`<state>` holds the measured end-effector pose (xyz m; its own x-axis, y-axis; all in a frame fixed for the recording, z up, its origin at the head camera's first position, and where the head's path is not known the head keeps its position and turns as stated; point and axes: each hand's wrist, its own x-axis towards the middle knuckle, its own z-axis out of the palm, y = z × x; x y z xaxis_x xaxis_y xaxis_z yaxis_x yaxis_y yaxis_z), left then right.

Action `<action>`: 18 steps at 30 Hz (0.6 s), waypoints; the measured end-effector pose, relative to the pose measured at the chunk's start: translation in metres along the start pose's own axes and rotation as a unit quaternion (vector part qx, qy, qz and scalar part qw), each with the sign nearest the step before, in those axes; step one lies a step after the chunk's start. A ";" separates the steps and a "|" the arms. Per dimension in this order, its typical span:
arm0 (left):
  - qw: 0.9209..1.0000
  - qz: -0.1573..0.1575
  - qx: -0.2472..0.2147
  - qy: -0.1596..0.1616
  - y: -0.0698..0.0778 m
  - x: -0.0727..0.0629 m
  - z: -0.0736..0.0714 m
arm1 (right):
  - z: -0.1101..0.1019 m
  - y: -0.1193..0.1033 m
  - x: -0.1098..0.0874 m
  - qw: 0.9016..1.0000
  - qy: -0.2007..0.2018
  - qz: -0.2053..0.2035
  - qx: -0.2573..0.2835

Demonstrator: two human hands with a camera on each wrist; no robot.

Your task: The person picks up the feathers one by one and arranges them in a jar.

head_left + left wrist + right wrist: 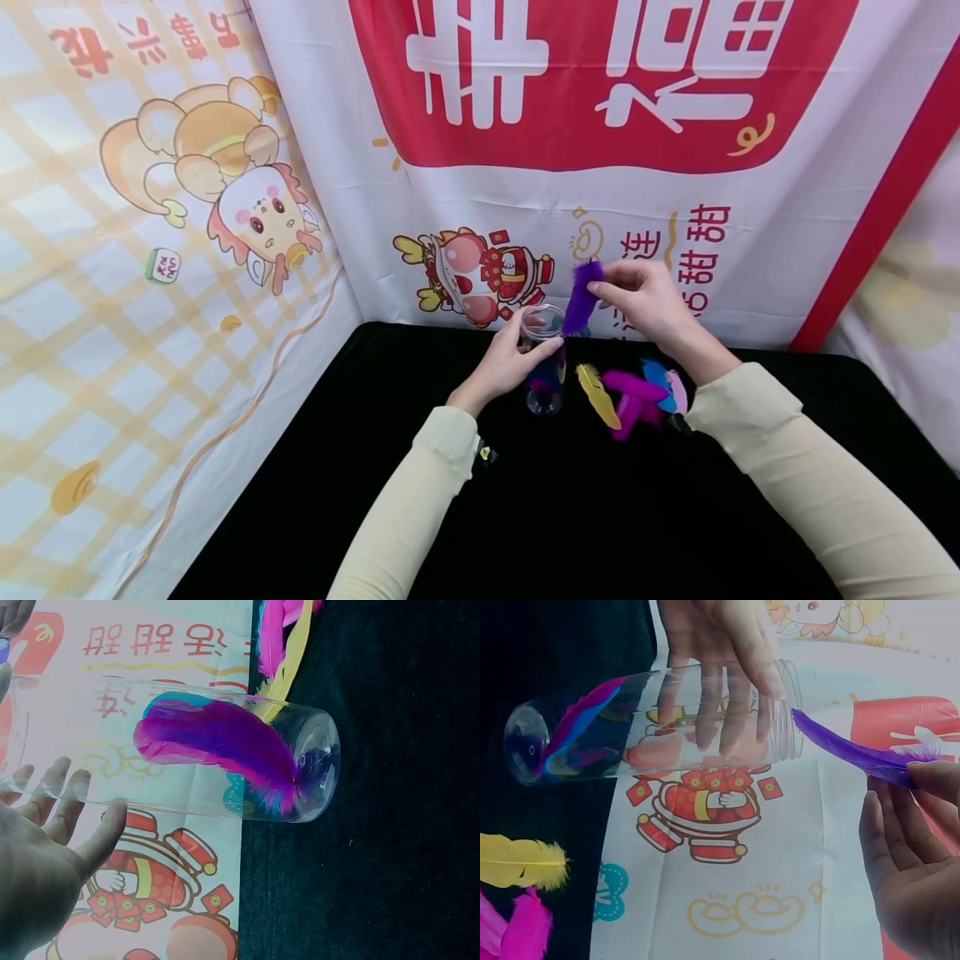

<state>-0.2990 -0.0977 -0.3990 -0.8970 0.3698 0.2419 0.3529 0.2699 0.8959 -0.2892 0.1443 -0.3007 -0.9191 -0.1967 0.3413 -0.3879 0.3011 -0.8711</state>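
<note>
My left hand (508, 357) grips a clear jar (545, 385) around its upper part and holds it upright, with its open mouth at the top. Inside, near the bottom, lie magenta and blue feathers (214, 742). My right hand (651, 307) pinches a purple feather (581, 302) between thumb and fingers. In the right wrist view the free tip of that purple feather (855, 756) is right by the jar's rim (789, 712). Whether the tip touches the rim I cannot tell.
On the black tabletop (570, 517), right of the jar, lie a yellow feather (598, 396), magenta feathers (636, 387), a blue feather (657, 379) and a pale pink feather (677, 392). A printed cloth (360, 242) hangs behind the table, and another (127, 333) at the left.
</note>
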 end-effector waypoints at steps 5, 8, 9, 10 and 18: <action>1.000 0.000 0.004 0.002 0.006 -0.003 -0.001 | 0.002 -0.005 0.001 1.000 0.006 -0.009 0.015; 1.000 0.004 0.005 0.010 -0.007 0.002 0.001 | 0.003 -0.007 0.002 1.000 0.010 -0.014 0.013; 1.000 0.004 0.005 0.009 -0.007 0.002 0.001 | 0.003 -0.008 0.002 1.000 0.012 -0.017 0.011; 1.000 0.004 0.004 0.009 -0.008 0.002 0.001 | 0.004 -0.008 0.002 1.000 0.013 -0.020 0.009; 1.000 0.009 0.003 0.006 -0.009 0.002 0.001 | 0.007 -0.011 0.005 0.999 0.012 -0.036 0.003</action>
<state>-0.3037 -0.0989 -0.4071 -0.8935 0.3647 0.2622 0.3705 0.2684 0.8892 -0.2891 0.1333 -0.2924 -0.8901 -0.1960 0.4115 -0.4531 0.2816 -0.8458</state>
